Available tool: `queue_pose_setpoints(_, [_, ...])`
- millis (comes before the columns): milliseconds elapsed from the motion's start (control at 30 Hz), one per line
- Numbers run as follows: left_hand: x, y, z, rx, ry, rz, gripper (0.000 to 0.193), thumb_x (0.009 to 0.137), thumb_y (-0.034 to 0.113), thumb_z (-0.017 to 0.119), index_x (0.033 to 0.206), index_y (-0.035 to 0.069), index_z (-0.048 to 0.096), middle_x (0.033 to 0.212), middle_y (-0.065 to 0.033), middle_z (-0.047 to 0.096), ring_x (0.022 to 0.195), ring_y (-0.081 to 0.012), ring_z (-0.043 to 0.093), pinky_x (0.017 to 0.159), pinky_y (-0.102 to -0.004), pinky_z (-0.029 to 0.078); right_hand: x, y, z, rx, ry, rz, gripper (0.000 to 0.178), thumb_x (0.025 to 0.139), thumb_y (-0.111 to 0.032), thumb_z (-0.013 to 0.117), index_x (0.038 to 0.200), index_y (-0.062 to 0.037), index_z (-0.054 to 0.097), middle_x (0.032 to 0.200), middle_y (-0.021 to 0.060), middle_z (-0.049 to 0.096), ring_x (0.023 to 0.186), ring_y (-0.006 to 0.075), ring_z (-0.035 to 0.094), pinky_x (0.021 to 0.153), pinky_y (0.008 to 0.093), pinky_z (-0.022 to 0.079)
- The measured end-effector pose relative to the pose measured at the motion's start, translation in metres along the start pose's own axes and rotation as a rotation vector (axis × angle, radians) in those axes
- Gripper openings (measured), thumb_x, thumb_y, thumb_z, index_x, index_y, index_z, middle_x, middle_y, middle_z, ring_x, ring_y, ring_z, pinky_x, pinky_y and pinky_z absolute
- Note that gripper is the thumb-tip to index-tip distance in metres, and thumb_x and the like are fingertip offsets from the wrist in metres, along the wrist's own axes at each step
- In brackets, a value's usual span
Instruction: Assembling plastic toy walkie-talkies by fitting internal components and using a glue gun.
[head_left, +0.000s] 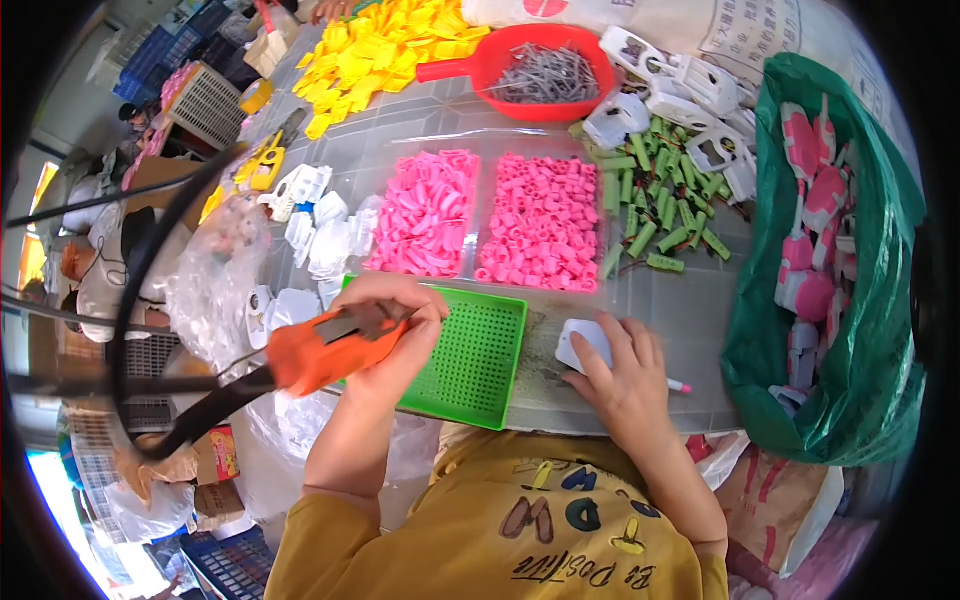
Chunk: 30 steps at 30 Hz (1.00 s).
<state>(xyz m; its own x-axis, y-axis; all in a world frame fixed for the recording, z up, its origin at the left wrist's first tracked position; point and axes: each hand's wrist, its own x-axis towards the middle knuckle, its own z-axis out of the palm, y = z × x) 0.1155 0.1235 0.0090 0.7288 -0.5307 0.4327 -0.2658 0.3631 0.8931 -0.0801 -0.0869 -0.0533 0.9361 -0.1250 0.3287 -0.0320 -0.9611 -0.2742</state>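
My left hand (395, 335) is closed around an orange hand tool (335, 345) with a metal lever and a black cable. It is held over the left part of a green perforated tray (465, 412); the tool's working end is hidden by my fingers. To the right of the tray, my right hand (632, 385) grips a white plastic part (583, 345) with rounded corners, low over the grey table. A thin piece with a pink end (680, 387) sticks out from beside that hand; I cannot tell whether it belongs to the white part.
Beyond the tray lie clear trays of curved pink parts (425, 215) and small pink parts (540, 220). Green battery cells (665, 190), white housings (705, 85), a red scoop of screws (487, 75) and yellow pieces (385, 50) lie behind. A green bag (745, 340) stands right.
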Motion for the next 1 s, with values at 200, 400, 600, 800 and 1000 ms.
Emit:
queue_pose_setpoints(200, [0.003, 0.027, 0.056, -0.280, -0.136, -0.153, 0.023, 0.084, -0.007, 0.070, 0.100, 0.003, 0.058, 0.081, -0.0092, 0.063, 0.082, -0.0225, 0.064, 0.086, -0.0436, 0.054, 0.000, 0.006, 0.006, 0.067, 0.092, 0.017, 0.063, 0.069, -0.024, 0.084, 0.121, -0.0008, 0.056, 0.128, 0.0141, 0.057, 0.112, 0.0353, 0.054, 0.095, 0.0512, 0.045])
queue_pose_setpoints(400, [0.005, 0.010, 0.078, -0.272, -0.252, -0.188, 0.019, 0.082, -0.008, 0.064, 0.097, 0.002, 0.058, 0.076, -0.0041, 0.060, 0.072, -0.0168, 0.059, 0.083, -0.0428, 0.055, 0.004, 0.003, 0.002, 0.090, 0.077, 0.017, 0.067, 0.063, -0.020, 0.086, 0.120, -0.0026, 0.057, 0.129, 0.0150, 0.058, 0.113, 0.0370, 0.057, 0.094, 0.0504, 0.047])
queue_pose_setpoints(600, [0.006, -0.004, 0.085, -0.412, -0.200, -0.147, 0.019, 0.082, -0.008, 0.064, 0.098, 0.001, 0.059, 0.077, -0.0052, 0.061, 0.072, -0.0166, 0.060, 0.081, -0.0434, 0.055, 0.001, 0.006, 0.004, 0.099, 0.092, 0.022, 0.066, 0.063, -0.021, 0.085, 0.119, -0.0026, 0.057, 0.129, 0.0141, 0.058, 0.114, 0.0362, 0.057, 0.096, 0.0506, 0.046])
queue_pose_setpoints(800, [0.014, -0.018, 0.081, -0.414, -0.248, -0.180, 0.018, 0.082, -0.006, 0.066, 0.097, 0.001, 0.060, 0.079, -0.0071, 0.064, 0.072, -0.0152, 0.061, 0.076, -0.0374, 0.054, 0.002, 0.005, 0.005, 0.078, 0.068, 0.000, 0.062, 0.069, -0.026, 0.083, 0.120, -0.0025, 0.057, 0.128, 0.0140, 0.058, 0.114, 0.0338, 0.056, 0.098, 0.0519, 0.045])
queue_pose_setpoints(1000, [0.038, -0.021, 0.081, -0.170, -0.578, -0.283, 0.017, 0.079, -0.003, 0.067, 0.091, 0.002, 0.057, 0.070, -0.0068, 0.059, 0.067, -0.0201, 0.061, 0.071, -0.0383, 0.054, 0.002, 0.005, 0.004, 0.072, 0.084, -0.021, 0.062, 0.070, -0.028, 0.082, 0.121, -0.0020, 0.057, 0.128, 0.0141, 0.058, 0.115, 0.0341, 0.056, 0.100, 0.0525, 0.045])
